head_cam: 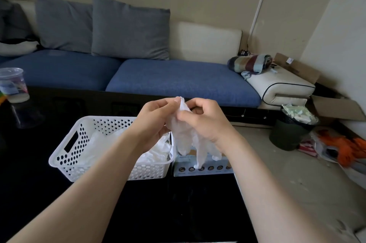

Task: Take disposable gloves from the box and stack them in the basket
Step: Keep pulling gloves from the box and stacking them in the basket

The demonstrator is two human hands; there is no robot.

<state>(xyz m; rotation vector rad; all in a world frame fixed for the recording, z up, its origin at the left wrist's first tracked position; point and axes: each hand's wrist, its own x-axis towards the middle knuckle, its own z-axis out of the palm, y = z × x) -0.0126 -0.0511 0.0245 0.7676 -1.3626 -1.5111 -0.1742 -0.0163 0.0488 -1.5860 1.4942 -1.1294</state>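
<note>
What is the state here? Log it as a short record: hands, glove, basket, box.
left hand: pinches the top of the disposable glove
right hand: pinches the same glove just beside the left hand
disposable glove: translucent white, held up, fingers hanging down over the glove box
basket: white perforated plastic on the black table, loose gloves already inside
glove box: close against the basket's right side

The basket (111, 117) is white, dotted all over with round holes. The glove (184, 133) is translucent white. The box (198, 172) is pale blue (dark round icons in a row along its front). The table (178, 203) is black, the sofa seats (178, 78) blue, the pillows (130, 28) grey, and the blanket (249, 63) multicoloured stripes.
</note>
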